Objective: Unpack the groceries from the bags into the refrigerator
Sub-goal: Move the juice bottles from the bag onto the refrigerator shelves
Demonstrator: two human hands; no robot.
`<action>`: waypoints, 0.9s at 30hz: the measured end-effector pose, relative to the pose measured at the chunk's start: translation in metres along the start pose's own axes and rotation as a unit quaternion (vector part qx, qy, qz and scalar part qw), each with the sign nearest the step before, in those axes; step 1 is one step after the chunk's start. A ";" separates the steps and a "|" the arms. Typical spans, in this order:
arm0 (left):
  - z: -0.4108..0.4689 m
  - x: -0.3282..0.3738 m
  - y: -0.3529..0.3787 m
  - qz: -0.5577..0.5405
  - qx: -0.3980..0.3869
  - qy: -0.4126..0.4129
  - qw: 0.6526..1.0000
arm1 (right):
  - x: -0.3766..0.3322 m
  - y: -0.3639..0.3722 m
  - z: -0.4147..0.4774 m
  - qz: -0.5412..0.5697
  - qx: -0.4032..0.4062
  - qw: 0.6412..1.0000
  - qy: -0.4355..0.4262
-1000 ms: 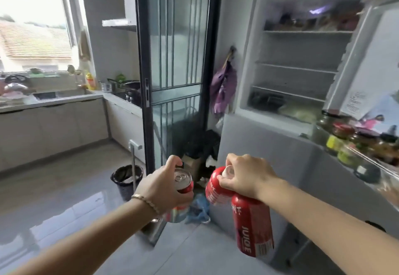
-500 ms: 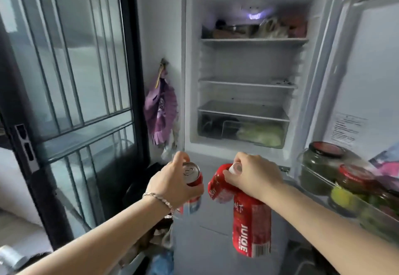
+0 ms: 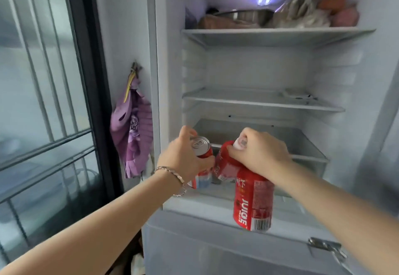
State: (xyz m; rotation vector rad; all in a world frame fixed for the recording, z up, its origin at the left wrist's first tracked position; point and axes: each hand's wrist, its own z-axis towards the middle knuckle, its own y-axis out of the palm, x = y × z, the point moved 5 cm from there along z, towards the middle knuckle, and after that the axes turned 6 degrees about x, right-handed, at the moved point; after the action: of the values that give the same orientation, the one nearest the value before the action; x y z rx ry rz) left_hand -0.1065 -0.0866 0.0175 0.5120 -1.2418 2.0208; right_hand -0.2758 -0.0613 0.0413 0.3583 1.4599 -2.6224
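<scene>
As the refrigerator [image 3: 259, 67] stands open before us, we see a metal bowl [image 3: 244, 16] among bagged food on its top shelf. To its left is a dark-framed glass door [image 3: 43, 80], and a purple pleated cloth [image 3: 131, 136] hangs on the wall between them. Our right hand [image 3: 261, 153], fingers curled, holds two red cans from above at the lowest shelf's front: the JUICE can [image 3: 252, 205] hangs upright, the tilted can [image 3: 224, 164] leans left. Our left hand [image 3: 183, 158] grips a silver-topped can [image 3: 200, 145] just beside them, with a bracelet [image 3: 172, 177] on the wrist.
</scene>
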 end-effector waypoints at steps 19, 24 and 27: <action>0.168 -0.019 0.092 -0.158 -0.018 0.033 0.987 | 0.016 0.048 0.131 0.041 0.057 0.986 0.151; 0.153 -0.011 0.100 -0.176 -0.089 0.113 0.974 | 0.021 0.050 0.135 0.080 0.025 0.987 0.137; 0.149 -0.012 0.105 -0.112 -0.104 0.123 0.981 | 0.022 0.048 0.138 0.086 0.001 0.988 0.125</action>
State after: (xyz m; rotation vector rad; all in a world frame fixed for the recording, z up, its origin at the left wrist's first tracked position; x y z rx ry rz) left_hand -0.1793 -0.2536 0.0146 0.2766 -1.1708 1.6856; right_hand -0.3072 -0.2037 0.0662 0.8006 1.4210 -2.5115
